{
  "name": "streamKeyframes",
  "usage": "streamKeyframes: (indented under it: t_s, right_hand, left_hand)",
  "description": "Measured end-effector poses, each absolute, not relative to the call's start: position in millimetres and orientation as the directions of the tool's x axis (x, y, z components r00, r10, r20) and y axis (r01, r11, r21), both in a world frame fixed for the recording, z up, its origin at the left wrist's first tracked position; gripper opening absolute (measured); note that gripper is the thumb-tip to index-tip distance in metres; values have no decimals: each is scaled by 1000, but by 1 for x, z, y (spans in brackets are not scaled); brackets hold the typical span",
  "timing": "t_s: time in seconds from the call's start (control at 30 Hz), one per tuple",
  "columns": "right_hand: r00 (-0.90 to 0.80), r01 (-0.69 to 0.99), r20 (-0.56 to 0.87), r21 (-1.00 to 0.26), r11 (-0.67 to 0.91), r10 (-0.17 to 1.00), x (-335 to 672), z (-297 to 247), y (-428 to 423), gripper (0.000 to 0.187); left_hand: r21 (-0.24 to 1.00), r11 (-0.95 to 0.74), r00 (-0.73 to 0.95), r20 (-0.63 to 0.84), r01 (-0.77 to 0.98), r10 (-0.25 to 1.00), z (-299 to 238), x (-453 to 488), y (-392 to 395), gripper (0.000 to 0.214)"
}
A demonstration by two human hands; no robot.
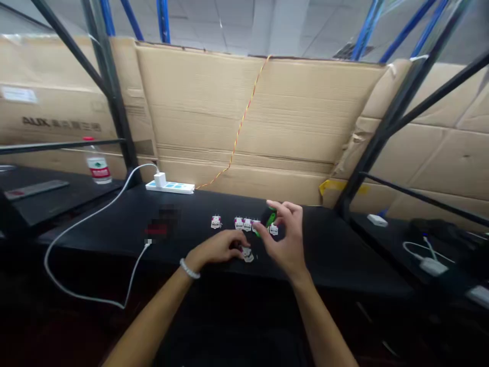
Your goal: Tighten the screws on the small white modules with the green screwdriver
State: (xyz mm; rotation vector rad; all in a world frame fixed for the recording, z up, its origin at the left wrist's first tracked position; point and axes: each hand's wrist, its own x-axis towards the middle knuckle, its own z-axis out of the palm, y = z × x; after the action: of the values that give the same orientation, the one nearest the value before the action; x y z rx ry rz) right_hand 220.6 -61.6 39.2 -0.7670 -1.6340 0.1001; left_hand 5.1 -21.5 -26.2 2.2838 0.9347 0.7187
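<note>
My left hand (pixel 225 245), with a pale beaded bracelet at the wrist, pinches a small white part (pixel 248 255) with purple on it, low over the black table. My right hand (pixel 286 234) curls round a green-and-black tool (pixel 271 219), whose exact kind is too blurred to tell; part of it lies behind the fingers. Similar small white and purple parts stand in a row beyond the hands: one (pixel 216 221) alone on the left, a close pair (pixel 243 224), one partly covered by my right thumb, and another (pixel 274 229) beside the fingers.
A white power strip (pixel 170 187) with a plugged-in charger (pixel 160 179) lies at the back left. Its white cable (pixel 72 224) loops across the left side. Cardboard (pixel 244 112) walls the back; dark metal posts (pixel 382 127) flank the table. A bottle (pixel 98 165) stands left.
</note>
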Motion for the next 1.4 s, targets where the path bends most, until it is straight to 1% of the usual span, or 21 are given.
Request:
streamKeyframes:
  t_s: [0.13,0.23,0.43,0.57,0.63,0.83,0.97,1.07,1.23,1.4]
  right_hand:
    - [-50,389,822,-507,770,567,223,37,-60,41]
    - [-82,368,814,-511,776,575,224,37,-60,45]
    - [4,410,830,-510,756,558,223,36,-59,43]
    - [-42,371,801,-543,754,597,225,34,-59,47]
    - [-51,367,799,-543,756,599,226,35,-59,49]
    - [17,412,826,-520,748,564,225,37,-59,44]
    - [-19,353,785,-574,739,619,228,33,-56,50]
    - [-30,300,771,-600,741,636,230,30,-56,53]
    - [4,353,767,-601,717,642,228,30,-55,55]
    - [86,297,744,-654,696,662,229,26,-51,56]
  left_hand:
    - [662,-608,618,269,438,738,-26,5,-22,19]
    - [668,-605,620,267,433,738,-25,5,-22,18]
    - [673,-596,612,263,437,746,-25,5,-23,22]
    - [683,-590,614,258,430,746,-25,5,-23,21]
    - [686,-585,612,253,432,749,-25,5,-23,21]
    - [684,-588,616,252,432,747,-24,5,-23,23]
    - [684,-588,618,249,433,746,-23,6,-23,20]
    - [682,-587,618,247,436,746,-23,6,-23,20]
    - [672,-601,621,262,432,739,-24,5,-23,20]
    - [670,-601,624,257,435,738,-26,4,-21,20]
